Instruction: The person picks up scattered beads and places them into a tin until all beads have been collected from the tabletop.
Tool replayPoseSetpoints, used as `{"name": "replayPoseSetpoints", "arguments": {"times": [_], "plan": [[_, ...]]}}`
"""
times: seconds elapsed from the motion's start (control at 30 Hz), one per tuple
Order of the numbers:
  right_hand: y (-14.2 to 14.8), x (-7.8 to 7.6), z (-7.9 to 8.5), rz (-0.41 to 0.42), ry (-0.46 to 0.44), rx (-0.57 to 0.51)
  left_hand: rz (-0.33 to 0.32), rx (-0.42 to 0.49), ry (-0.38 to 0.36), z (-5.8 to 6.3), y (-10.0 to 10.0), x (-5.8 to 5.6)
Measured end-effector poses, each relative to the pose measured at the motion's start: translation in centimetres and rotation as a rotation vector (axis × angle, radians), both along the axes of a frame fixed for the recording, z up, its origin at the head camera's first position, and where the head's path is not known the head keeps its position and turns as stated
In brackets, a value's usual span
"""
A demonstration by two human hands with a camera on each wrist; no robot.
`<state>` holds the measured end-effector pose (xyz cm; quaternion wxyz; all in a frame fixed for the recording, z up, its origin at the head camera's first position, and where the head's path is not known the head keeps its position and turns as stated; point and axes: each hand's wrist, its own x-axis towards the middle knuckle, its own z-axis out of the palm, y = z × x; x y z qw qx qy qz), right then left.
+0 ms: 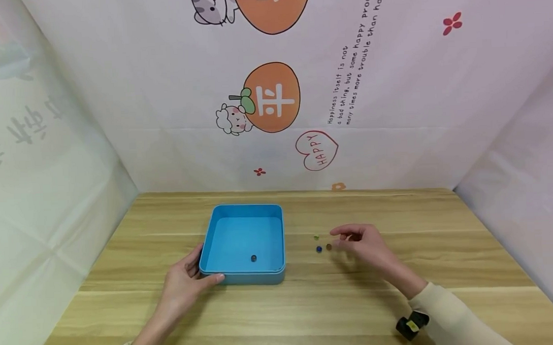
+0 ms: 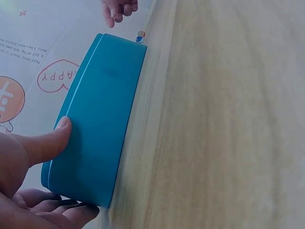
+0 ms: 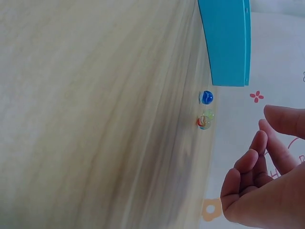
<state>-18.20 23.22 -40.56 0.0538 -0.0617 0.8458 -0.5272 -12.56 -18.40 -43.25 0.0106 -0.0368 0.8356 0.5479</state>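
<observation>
A shallow blue box (image 1: 243,278) stands on the wooden table with one dark marble (image 1: 254,258) on its floor. My left hand (image 1: 184,282) grips the box's near left corner, thumb on the front wall near the rim and fingers along the left side. To the right of the box lie three marbles close together: a blue one (image 1: 319,249), a green one (image 1: 316,237) and a brownish one (image 1: 329,247), which looks clear with a red swirl in the right wrist view. My right hand (image 1: 363,243) hovers just right of them, thumb and forefinger apart, other fingers curled, holding nothing.
The wooden table (image 1: 396,209) ends at the back against a white printed sheet (image 1: 385,153). More white sheeting (image 1: 44,201) hangs on the left, and again on the right (image 1: 524,184). A black strap device (image 1: 412,325) sits on the right sleeve.
</observation>
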Motion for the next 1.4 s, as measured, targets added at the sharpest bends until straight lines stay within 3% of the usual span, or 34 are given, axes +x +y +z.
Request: {"name": "replayPoseSetpoints", "arguments": {"times": [0.6,0.93,1.4], "plan": [[0.6,-1.0,-1.4,-0.018,-0.049,0.039,-0.015,0.014,-0.003,-0.1,0.1,-0.2],[0.6,-1.4,-1.6,0.034,-0.043,0.069,-0.007,0.045,-0.002,-0.2,-0.1,-0.1],[0.9,-1.8,-2.0,0.011,-0.037,0.086,-0.018,0.042,0.006,-0.2,-0.1,0.0]]}}
